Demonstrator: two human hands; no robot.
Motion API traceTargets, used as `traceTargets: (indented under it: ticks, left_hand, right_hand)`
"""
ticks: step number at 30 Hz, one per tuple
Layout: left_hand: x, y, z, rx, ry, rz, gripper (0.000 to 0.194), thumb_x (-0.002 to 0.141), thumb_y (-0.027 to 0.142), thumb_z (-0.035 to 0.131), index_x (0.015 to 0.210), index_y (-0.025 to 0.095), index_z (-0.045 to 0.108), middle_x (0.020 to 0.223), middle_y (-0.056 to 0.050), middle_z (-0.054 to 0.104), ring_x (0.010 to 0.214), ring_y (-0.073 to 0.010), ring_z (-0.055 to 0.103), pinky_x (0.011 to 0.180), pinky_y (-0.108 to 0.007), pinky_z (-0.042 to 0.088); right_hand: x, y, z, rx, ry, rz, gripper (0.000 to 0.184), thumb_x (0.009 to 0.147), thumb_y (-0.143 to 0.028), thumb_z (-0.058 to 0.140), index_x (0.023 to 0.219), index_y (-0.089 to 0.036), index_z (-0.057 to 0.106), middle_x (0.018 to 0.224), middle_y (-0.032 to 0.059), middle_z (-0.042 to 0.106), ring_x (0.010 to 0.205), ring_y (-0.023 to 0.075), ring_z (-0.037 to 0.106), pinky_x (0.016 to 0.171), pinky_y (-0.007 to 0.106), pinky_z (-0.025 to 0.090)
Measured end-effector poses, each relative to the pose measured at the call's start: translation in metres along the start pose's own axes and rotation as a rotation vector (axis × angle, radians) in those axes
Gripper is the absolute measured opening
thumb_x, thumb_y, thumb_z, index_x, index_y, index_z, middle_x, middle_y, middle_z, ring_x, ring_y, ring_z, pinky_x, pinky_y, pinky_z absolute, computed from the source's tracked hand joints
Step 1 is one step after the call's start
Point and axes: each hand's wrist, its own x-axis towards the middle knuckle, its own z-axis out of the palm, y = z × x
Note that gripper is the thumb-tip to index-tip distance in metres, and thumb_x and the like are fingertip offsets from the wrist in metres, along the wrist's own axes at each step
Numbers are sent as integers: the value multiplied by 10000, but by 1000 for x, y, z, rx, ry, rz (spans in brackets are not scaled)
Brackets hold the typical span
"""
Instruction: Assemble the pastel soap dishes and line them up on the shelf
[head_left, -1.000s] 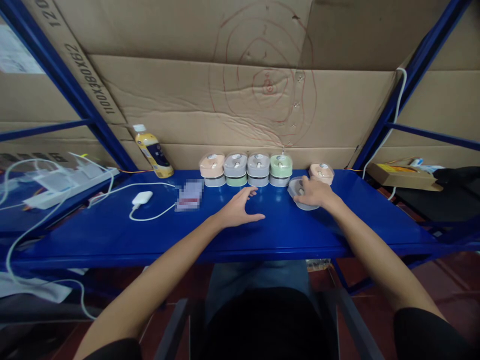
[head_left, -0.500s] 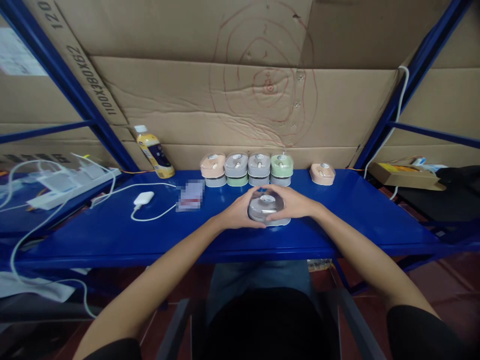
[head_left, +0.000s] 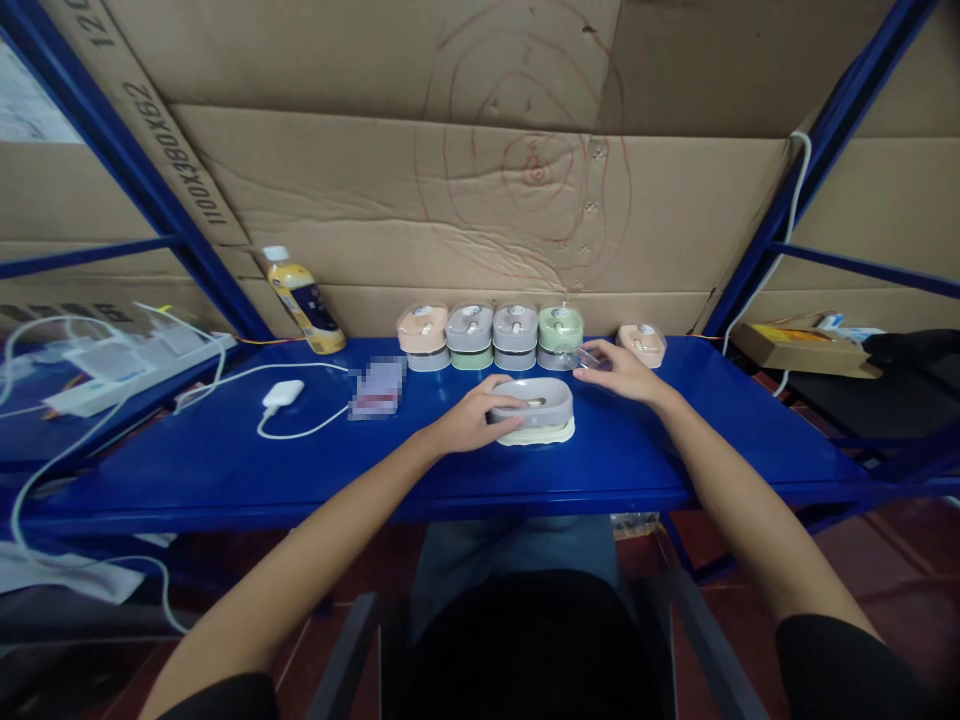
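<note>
A grey oval box [head_left: 559, 405] sits uncovered in front of me, with a pale rim around its base and a small shiny metal piece inside. My left hand [head_left: 476, 415] is closed around its left end, thumb at the front and fingers over the far side. To the right and a bit behind the box, my right hand [head_left: 619, 372] pinches a clear lid [head_left: 589, 357], raised and tilted. Part of the lid overlaps the stacked boxes behind it, so its outline is hard to make out.
Stacked lidded boxes [head_left: 470, 330] in peach, grey and green line the back. A single peach box [head_left: 643, 343] stands right of them. Leftward are a yellow drink bottle [head_left: 306, 305], a blurred-out flat item [head_left: 377, 388] and a white charger [head_left: 283, 395] with cable.
The clear lid has come off the grey box and moved right and back with my right hand. My left hand stays at the box's left end.
</note>
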Motion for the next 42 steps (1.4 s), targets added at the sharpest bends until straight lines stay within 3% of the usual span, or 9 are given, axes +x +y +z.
traceTargets:
  ticks: [6,11,16,24,26,29,33,37,42]
  left_hand:
    - [0,-31,-20,108,181,-187,519,1018,626,613,1192,191,836,1349,-167,682,1438,-407,581,1258,-620,458]
    - [-2,-44,-25,150,155,-298,559,977,701,631,1127,204,837,1214,-144,715,1429,-420,568,1234,-633,472]
    - [-2,-24,-18,86,156,-183,543,1000,677,623,1220,222,821,1423,-161,629,1453,-406,574,1231,-602,491]
    - [-3,7,0,-12,-31,5,394,940,511,805,1249,266,814,1556,-128,548,1497,-367,558,1300,-544,438]
    - [-3,8,1,-11,-46,4,492,889,482,865,1330,285,774,1540,-119,571,1478,-366,576,1292,-544,447]
    - [-2,6,4,-27,-18,-37,846,804,475,942,1554,288,597,1578,-137,579,1496,-390,563,1288,-583,439]
    - [-1,-1,13,-159,35,-105,1279,706,512,1004,1731,250,285,1586,-210,594,1490,-428,582,1266,-648,434]
    - [0,-7,19,-256,49,-91,1359,697,489,1011,1752,242,190,1626,-244,560,1525,-427,560,1278,-639,419]
    - [0,-5,17,-206,32,-95,1331,710,510,1001,1740,229,205,1634,-248,546,1537,-434,540,1284,-637,408]
  right_hand:
    - [-1,4,-6,-183,-109,-15,715,871,-607,816,1430,-194,650,1268,146,793,1110,344,775,988,510,631]
    - [1,8,-7,-292,-187,17,759,797,-568,875,1414,-179,664,1307,162,782,1172,367,765,1019,488,615]
    - [0,3,-9,-234,-129,31,804,847,-635,817,1447,-134,629,1310,199,771,1184,388,755,1003,507,613]
    - [-3,-2,-7,-218,0,-24,775,843,-615,845,1442,-164,652,1330,189,771,1206,390,742,1056,546,599]
    - [-4,-6,-6,-212,38,-57,803,827,-615,862,1458,-166,653,1366,197,759,1237,401,729,1092,573,582]
    - [-10,-19,-1,-143,65,-178,827,818,-625,871,1495,-205,650,1444,188,729,1285,407,710,1118,602,567]
    - [-19,-47,15,-42,-61,-415,805,811,-647,880,1495,-273,678,1464,129,736,1320,376,707,1149,581,550]
    - [-23,-66,40,-84,-167,-498,865,799,-674,892,1530,-271,663,1430,137,740,1314,374,702,1142,574,552]
    - [-26,-71,55,-116,-221,-467,882,854,-692,841,1611,-314,592,1435,133,696,1282,362,701,1109,550,580]
